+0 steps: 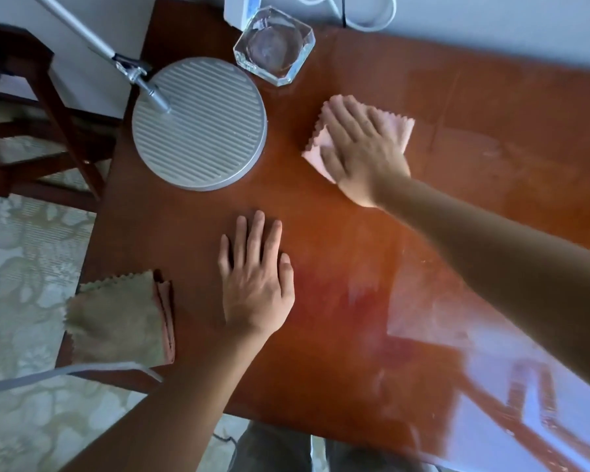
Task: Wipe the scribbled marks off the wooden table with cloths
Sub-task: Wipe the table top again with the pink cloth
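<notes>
My right hand (361, 151) lies flat with fingers spread on a pink cloth (315, 148), pressing it onto the reddish wooden table (338, 267) near the table's far middle. The hand is a little blurred. My left hand (256, 277) rests palm down on the bare wood nearer to me, fingers apart, holding nothing. A folded beige cloth (116, 318) with a zigzag edge lies at the table's left edge, partly overhanging it, a hand's width left of my left hand. Faint pale smears show on the wood to the right; no clear scribbles are visible.
A round ribbed metal lamp base (201, 127) with its slanted pole (82, 39) stands at the far left. A square glass ashtray (275, 46) sits behind it, next to a white box (242, 8). A dark wooden chair (31, 114) stands left of the table. A white cable (48, 374) runs below the beige cloth.
</notes>
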